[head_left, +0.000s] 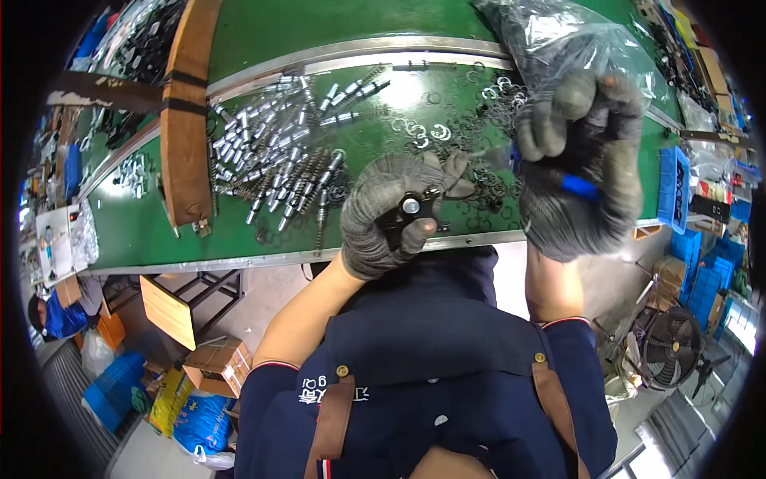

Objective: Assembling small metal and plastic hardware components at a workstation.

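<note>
My left hand [381, 209], in a grey knit glove, is closed around a small black metal part [396, 220] with a round silver pin end [411, 206] facing up. My right hand [586, 172], gloved the same way, is raised over the right of the bench with its fingers curled round a blue-handled tool [580, 188]. The tool's blurred tip points left toward my left hand; its exact kind is hidden. Beyond my left hand lie silver C-shaped clips [420, 132], and dark rings [485, 188] are scattered between the hands.
Silver pins with springs [275, 152] are heaped on the green bench [351, 24] at left, beside a wooden bar [187, 120]. A clear plastic bag [558, 40] lies at back right. A blue bin [674, 188] stands at the right edge. A fan [670, 347] is on the floor.
</note>
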The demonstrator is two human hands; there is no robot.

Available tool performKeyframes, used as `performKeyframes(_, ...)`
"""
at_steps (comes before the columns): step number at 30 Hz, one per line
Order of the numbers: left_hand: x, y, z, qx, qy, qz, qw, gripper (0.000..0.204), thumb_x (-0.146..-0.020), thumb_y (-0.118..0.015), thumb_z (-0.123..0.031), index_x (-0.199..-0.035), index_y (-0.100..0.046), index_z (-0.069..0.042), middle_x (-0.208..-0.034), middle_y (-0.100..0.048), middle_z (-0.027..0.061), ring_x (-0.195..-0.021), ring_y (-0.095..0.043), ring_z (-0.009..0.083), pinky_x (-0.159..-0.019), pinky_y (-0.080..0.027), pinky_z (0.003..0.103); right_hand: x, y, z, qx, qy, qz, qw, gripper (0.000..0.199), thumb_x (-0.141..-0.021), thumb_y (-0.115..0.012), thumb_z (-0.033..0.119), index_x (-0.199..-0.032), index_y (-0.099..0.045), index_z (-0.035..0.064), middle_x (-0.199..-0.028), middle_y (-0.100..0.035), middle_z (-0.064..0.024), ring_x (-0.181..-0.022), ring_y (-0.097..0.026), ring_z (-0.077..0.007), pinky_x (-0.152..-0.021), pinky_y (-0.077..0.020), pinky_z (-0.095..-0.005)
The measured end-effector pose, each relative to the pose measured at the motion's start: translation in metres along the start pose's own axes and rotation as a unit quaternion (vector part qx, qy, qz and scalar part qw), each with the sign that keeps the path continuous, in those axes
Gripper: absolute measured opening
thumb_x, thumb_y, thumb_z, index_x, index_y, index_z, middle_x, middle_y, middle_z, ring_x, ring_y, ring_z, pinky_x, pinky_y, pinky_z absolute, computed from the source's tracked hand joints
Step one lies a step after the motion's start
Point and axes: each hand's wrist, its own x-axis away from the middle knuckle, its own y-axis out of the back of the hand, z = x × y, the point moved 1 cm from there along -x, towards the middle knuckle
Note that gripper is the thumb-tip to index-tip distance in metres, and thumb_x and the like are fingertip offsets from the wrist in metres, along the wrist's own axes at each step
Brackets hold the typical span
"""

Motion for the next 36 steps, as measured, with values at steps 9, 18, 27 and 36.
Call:
performKeyframes(9,0.005,0.010,0.009,0.022,0.117,0.060,0.991,0.040,-0.079,-0.080,-0.006,-0.111,-0.056,-0.011,-0.095,-0.068,0.0124,-0.091,-0.067,0.0348,-0.086,-0.053,0.046,0.000,-0.067,-0.004,0.073,-0.138,0.174,0.972,0.052,-0.094,-0.070,0.039,-0.127,-0.050,0.0055,-0.100,-0.056,-0.0096,-0.072,-0.053,-0.0148,-0.064,-0.0472,-0.0276)
performKeyframes(18,-0.032,0.016,-0.011,-0.076,-0.115,0.115,0.984,0.044,-0.068,-0.085,-0.003,-0.103,-0.059,-0.009,-0.087,-0.066,0.0121,-0.077,-0.065,0.0374,-0.071,-0.054,0.045,0.016,-0.088,-0.005,0.137,-0.209,0.109,0.962,0.050,-0.091,-0.072,0.045,-0.117,-0.054,0.0062,-0.099,-0.059,-0.0072,-0.076,-0.055,-0.0146,-0.064,-0.0453,-0.0266)
performKeyframes(27,-0.024,0.013,-0.008,-0.168,-0.160,0.072,0.970,0.035,-0.070,-0.083,-0.007,-0.095,-0.058,-0.009,-0.097,-0.067,0.0130,-0.089,-0.067,0.0388,-0.079,-0.054,0.049,0.016,-0.070,-0.024,0.180,-0.155,0.116,0.964,0.043,-0.096,-0.066,0.045,-0.107,-0.053,0.0054,-0.088,-0.054,-0.0065,-0.066,-0.049,-0.0134,-0.058,-0.0406,-0.0267)
performKeyframes(36,0.005,0.011,0.003,-0.106,0.101,0.085,0.986,0.038,-0.078,-0.079,-0.014,-0.110,-0.060,-0.009,-0.111,-0.066,0.0142,-0.100,-0.065,0.0361,-0.088,-0.053,0.046,0.010,-0.069,-0.039,0.249,-0.053,0.149,0.956,0.013,-0.091,-0.058,0.009,-0.103,-0.060,0.0026,-0.080,-0.061,-0.0053,-0.067,-0.059,-0.0151,-0.063,-0.0507,-0.0306)
